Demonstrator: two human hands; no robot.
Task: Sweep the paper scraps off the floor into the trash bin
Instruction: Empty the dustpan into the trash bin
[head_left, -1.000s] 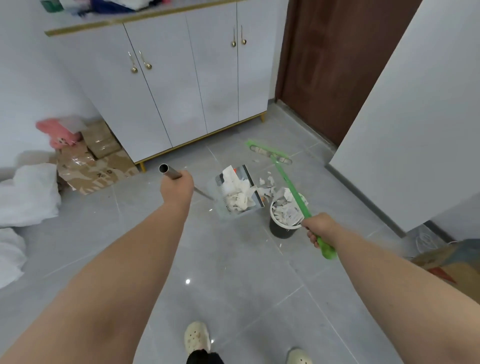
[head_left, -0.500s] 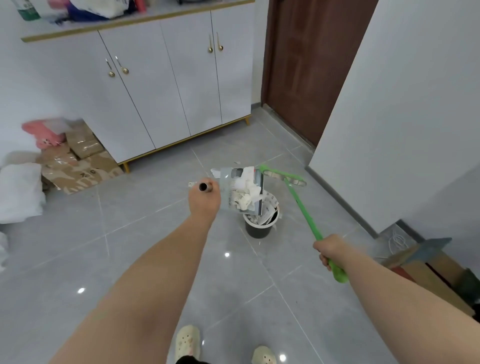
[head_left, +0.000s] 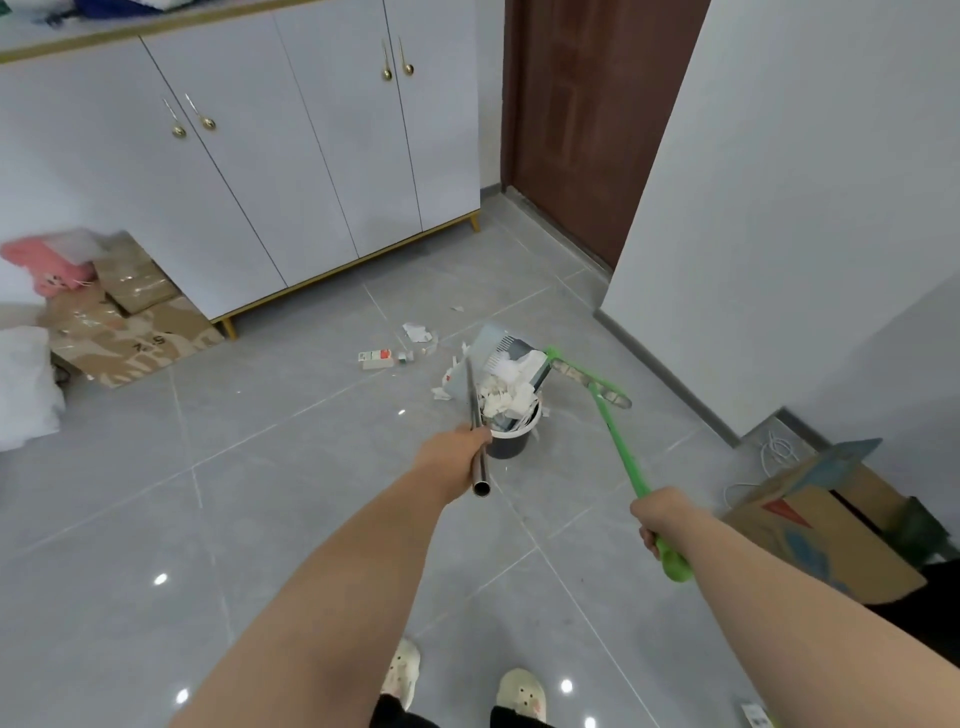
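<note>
**Change over the last second: the dustpan goes from level to tipped over the bin.**

The dustpan (head_left: 511, 353), first held nearly flat to the left of the trash bin (head_left: 511, 441), now stands steeply above its rim, with the paper scraps (head_left: 506, 397) slid down to the pan's lower edge. The left hand (head_left: 452, 452) has moved in beside the bin, and the open end of the metal handle (head_left: 475, 415) now juts below it towards the camera. The green broom (head_left: 618, 447) has swung its head from beyond the bin to the bin's right. A small carton (head_left: 379, 358) has come into view.

Grey tiled floor (head_left: 260, 493): trash bin (head_left: 506, 448) standing at centre, paper scraps (head_left: 418, 332) and small carton (head_left: 376, 358) just above, flattened cardboard (head_left: 130, 332) far left.
</note>
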